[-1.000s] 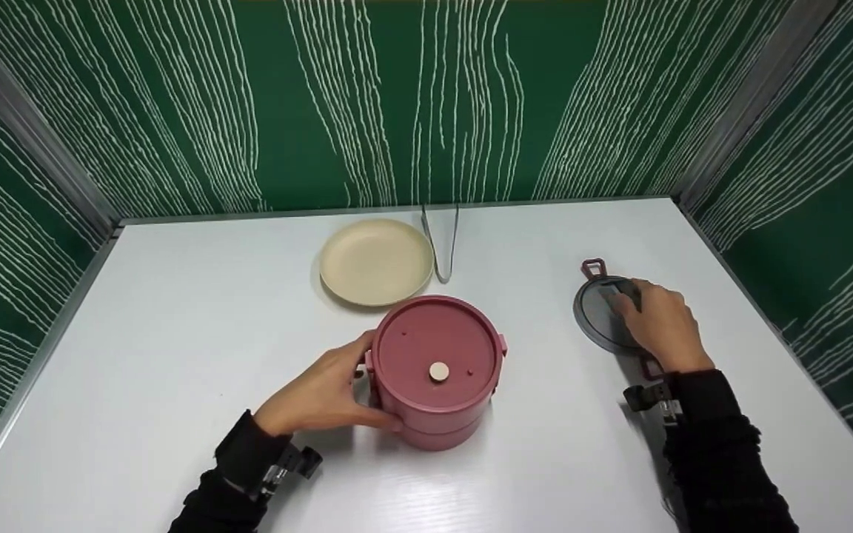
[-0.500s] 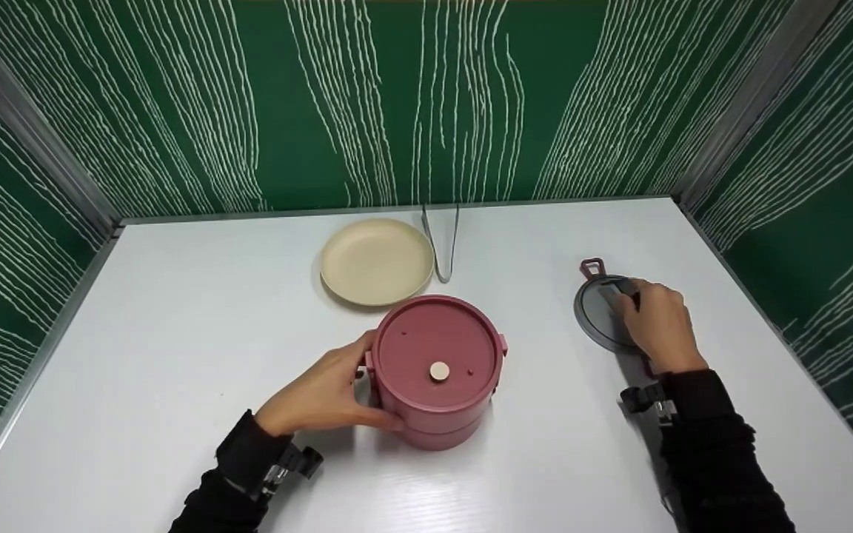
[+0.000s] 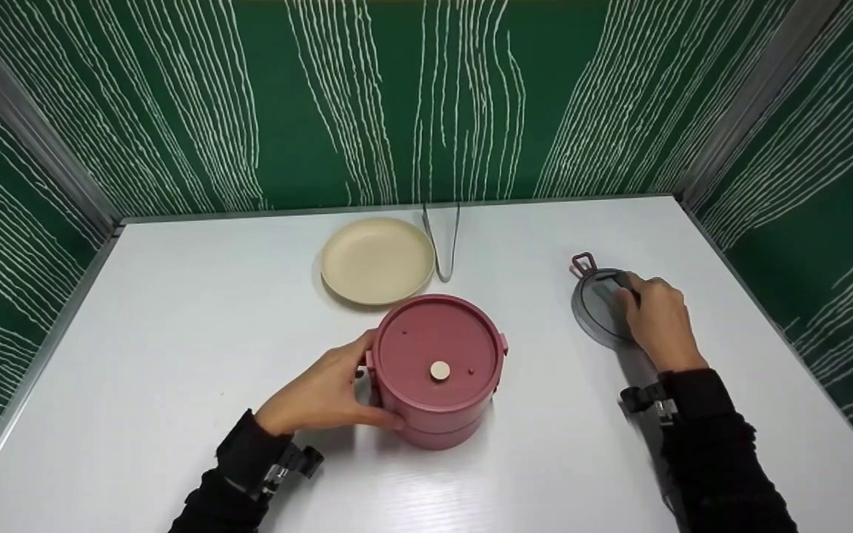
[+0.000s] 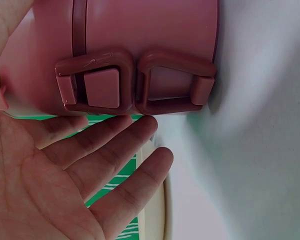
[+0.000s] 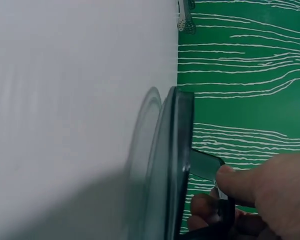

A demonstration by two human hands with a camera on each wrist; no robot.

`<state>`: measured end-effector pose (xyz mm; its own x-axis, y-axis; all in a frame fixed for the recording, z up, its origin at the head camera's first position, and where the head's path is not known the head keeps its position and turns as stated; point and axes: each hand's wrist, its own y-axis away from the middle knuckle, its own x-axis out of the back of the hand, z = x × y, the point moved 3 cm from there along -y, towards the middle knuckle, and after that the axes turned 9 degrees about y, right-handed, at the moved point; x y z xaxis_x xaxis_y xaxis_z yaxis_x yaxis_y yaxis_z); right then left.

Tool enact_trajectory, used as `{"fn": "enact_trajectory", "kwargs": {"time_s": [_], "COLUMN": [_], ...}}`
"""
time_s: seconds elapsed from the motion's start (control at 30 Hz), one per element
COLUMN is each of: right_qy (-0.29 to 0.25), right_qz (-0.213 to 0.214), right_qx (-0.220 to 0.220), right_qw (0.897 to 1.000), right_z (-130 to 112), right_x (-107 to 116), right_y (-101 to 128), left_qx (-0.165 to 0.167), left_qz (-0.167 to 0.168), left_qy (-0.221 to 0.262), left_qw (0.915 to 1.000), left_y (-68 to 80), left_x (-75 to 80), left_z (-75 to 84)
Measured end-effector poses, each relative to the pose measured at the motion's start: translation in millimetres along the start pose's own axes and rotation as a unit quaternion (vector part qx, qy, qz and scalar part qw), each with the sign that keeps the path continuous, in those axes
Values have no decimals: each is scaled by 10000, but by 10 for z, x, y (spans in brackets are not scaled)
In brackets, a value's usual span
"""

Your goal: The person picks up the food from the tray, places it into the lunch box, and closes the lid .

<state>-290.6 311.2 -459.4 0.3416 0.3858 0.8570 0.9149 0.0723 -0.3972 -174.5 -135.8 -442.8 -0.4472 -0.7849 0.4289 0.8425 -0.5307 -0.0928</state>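
Note:
A round dark red lidded pot [image 3: 437, 348] with a cream button on top stands on the table. My left hand [image 3: 319, 389] rests against its left side, thumb along the front. In the left wrist view, its fingers [image 4: 127, 197] spread nearly straight beside two dark red loop clips [image 4: 105, 82] on the pot's wall. At the right, my right hand [image 3: 660, 322] grips the dark handle of a round grey lid [image 3: 604, 318] with a dark red loop [image 3: 584, 263] at its far edge. In the right wrist view, the lid [image 5: 170, 170] stands tilted off the table, above its own reflection.
A cream plate [image 3: 377, 260] lies behind the pot, with metal tongs [image 3: 445, 275] right beside it, reaching the table's back edge. Green panels with white streaks [image 3: 308, 104] enclose the back and sides of the white table [image 3: 175, 311].
My right hand has raised the grey lid a little off the table and tilted it, its far loop shifting left and back. The left hand and the pot have stayed put.

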Motion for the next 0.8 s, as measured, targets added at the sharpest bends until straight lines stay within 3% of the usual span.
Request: {"fn": "enact_trajectory", "kwargs": {"time_s": [0.43, 0.8], "right_qy": [-201, -434], "right_qz": [-18, 42], "right_qx": [239, 419], "right_qw": [9995, 9982], "right_z": [-160, -460], "right_x": [108, 269], "right_y": [-14, -9], "left_qx": [-51, -102], "left_qz": [-9, -25], "left_qy": [-75, -60], "left_qw": [10000, 9999], "left_y": [5, 3], "left_x": [-7, 8], "left_z": [-10, -7]}}
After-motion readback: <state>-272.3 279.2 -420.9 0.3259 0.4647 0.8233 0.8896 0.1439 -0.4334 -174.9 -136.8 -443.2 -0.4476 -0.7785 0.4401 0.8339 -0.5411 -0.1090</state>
